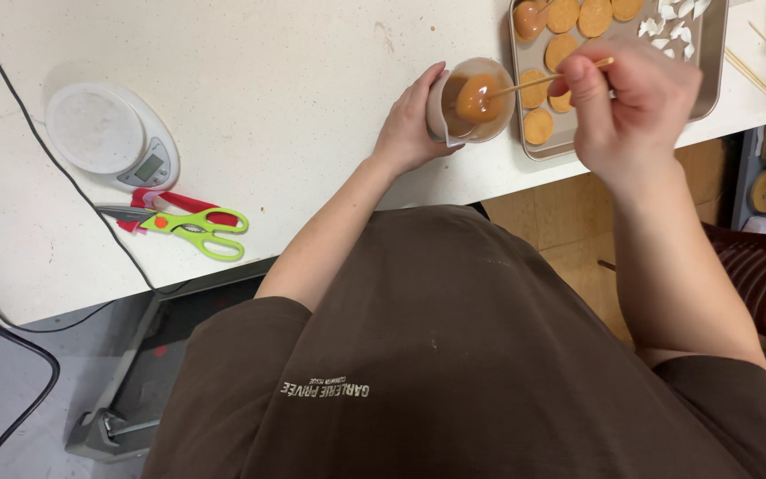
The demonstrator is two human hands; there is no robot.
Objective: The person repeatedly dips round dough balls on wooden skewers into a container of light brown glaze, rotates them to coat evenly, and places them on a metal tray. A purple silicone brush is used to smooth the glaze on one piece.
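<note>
My left hand (411, 120) grips a small clear cup (472, 99) tilted toward me, with brown caramel-like sauce inside. My right hand (627, 106) pinches a thin wooden skewer (550, 78) whose far end carries a round piece coated in the sauce (479, 99), sitting inside the cup. Just right of the cup lies a metal tray (711, 62) holding several round orange-brown discs (538, 126), one sauce-coated piece (529, 16) at its far left corner and some white scraps (674, 22).
A white kitchen scale (108, 133) sits at the left of the white counter (294, 80), with green-handled scissors (192, 226) and red-handled scissors (166, 202) by its front edge. Black cables (19, 106) run across the left side. Loose skewers (751, 75) lie right of the tray.
</note>
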